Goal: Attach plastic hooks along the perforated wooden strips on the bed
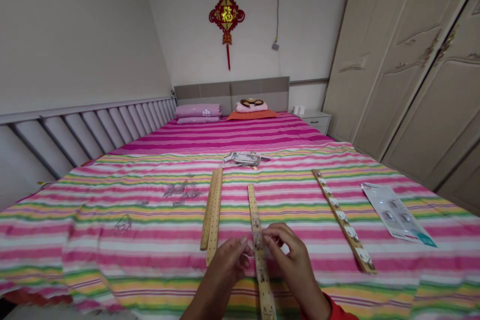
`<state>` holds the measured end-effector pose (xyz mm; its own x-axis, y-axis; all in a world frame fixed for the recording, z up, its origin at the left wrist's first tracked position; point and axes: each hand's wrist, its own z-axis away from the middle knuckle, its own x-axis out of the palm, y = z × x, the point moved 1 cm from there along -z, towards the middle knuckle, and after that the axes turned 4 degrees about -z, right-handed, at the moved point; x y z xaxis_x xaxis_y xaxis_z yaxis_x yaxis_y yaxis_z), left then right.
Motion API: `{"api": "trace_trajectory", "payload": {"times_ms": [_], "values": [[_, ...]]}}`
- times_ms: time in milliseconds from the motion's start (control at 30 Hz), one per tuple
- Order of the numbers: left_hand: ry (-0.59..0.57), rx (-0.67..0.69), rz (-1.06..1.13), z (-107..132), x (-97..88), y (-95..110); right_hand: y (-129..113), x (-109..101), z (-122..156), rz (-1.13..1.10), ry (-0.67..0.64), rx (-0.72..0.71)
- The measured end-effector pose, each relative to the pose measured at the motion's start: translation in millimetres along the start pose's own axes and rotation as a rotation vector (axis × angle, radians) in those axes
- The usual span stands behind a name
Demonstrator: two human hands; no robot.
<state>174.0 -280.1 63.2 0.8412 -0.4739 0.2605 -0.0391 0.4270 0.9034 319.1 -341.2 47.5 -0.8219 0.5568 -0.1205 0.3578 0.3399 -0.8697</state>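
The wooden strip (254, 210) lies lengthwise on the striped bed (112, 240), its near end between both hands. The left hand (228, 266) has its fingers (245, 249) pressed together against the strip's left edge. The right hand (290, 256) pinches a small clear piece (270, 238) just over the strip. A pair of strips (212, 215) lies to the left, and a strip with white discs (343, 220) to the right

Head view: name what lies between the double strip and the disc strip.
Head view shows a single strip there, left hand and right hand on it.
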Motion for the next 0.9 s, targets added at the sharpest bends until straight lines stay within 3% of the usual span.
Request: {"api": "trace_trajectory", "payload": {"times_ms": [100, 200, 267, 367, 500, 667, 800, 900], "values": [[0.158, 0.251, -0.186, -4, -5.9, 3, 3, 0, -1, 0.000, -0.046, 0.071], [0.275, 0.455, -0.331, -3, -10.1, 11, 3, 0, -2, 0.080, -0.111, 0.046], [0.284, 0.564, -0.428, 0, -10.6, 17, 0, 0, -2, 0.169, -0.165, -0.029], [0.204, 0.661, -0.524, 2, -9.6, 20, -9, 0, -1, 0.300, -0.238, -0.135], [0.141, 0.663, -0.614, -2, -10.4, 15, -16, 2, 0, 0.357, -0.305, -0.151], [0.122, 0.647, -0.677, -3, -12.9, 12, -15, 1, -1, 0.278, -0.293, -0.132], [0.124, 0.563, -0.612, -7, -15.7, 9, -14, -4, -4, 0.140, -0.147, -0.098], [0.164, 0.403, -0.369, -13, -18.9, -1, -13, -7, -4, 0.029, 0.045, 0.024]]}}
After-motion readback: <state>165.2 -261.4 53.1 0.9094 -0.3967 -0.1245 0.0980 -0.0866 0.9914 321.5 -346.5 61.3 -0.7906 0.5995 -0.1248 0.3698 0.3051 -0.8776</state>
